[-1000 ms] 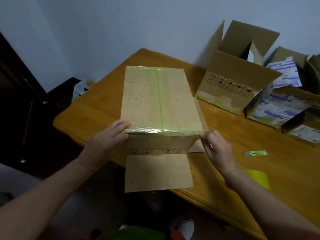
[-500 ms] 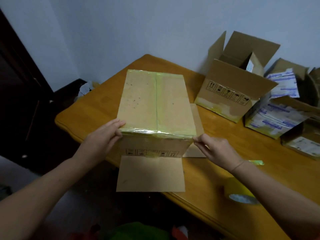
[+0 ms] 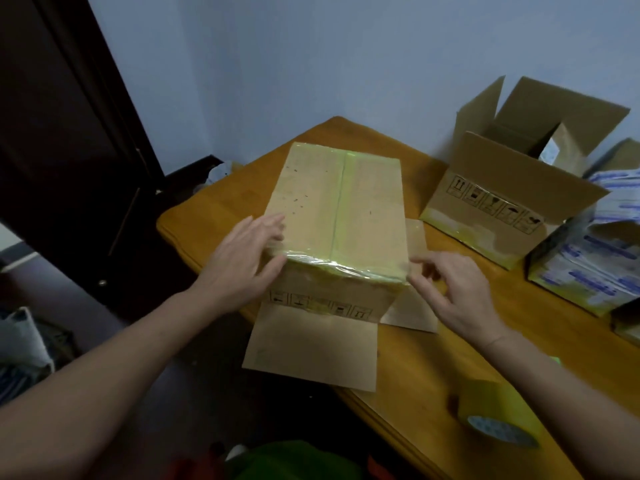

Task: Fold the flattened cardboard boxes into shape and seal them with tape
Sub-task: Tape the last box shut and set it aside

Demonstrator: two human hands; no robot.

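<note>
A cardboard box (image 3: 332, 216) stands bottom-up on the wooden table (image 3: 433, 372), its top seam and near edge covered with yellowish tape. Its loose flaps lie flat toward me and to the right. My left hand (image 3: 244, 261) lies flat against the box's near left corner, fingers straight, thumb on the front face. My right hand (image 3: 457, 285) hovers at the near right corner with loosely bent fingers, the fingertips at the taped edge. A roll of yellow tape (image 3: 498, 415) sits on the table by my right forearm.
An open, folded cardboard box (image 3: 512, 199) stands at the back right. Boxes with blue-and-white printed packs (image 3: 588, 271) crowd the right edge. A dark cabinet (image 3: 69, 133) fills the left; the table's near edge overhangs a dark floor with green cloth below.
The view tilted and pulled back, bringing the tape roll into sight. My left hand slid up onto the box's left corner. My right hand lifted slightly off the right corner.
</note>
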